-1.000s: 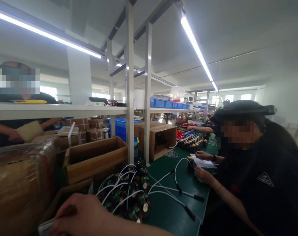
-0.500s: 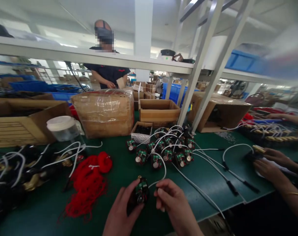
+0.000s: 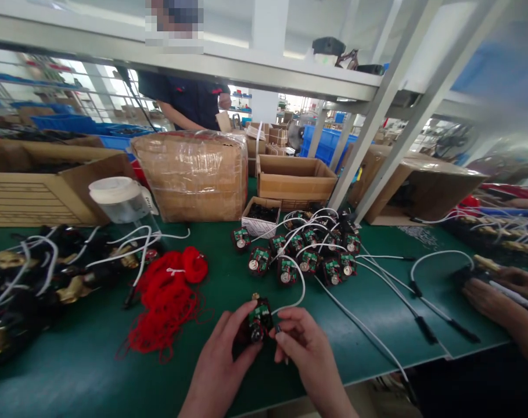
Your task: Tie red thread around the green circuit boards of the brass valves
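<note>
At the frame's lower centre, my left hand (image 3: 224, 354) grips a circuit-board unit (image 3: 260, 316) between thumb and fingers while my right hand (image 3: 305, 345) pinches a small dark piece (image 3: 277, 329) just beside it.

Could pass freely over the green tabletop (image 3: 93, 380) at lower left, below the red thread (image 3: 168, 307); blocked at centre by clustered circuit modules (image 3: 286, 270) and looping white cable (image 3: 304, 283), at upper right by slanting metal posts (image 3: 363, 145).
</note>
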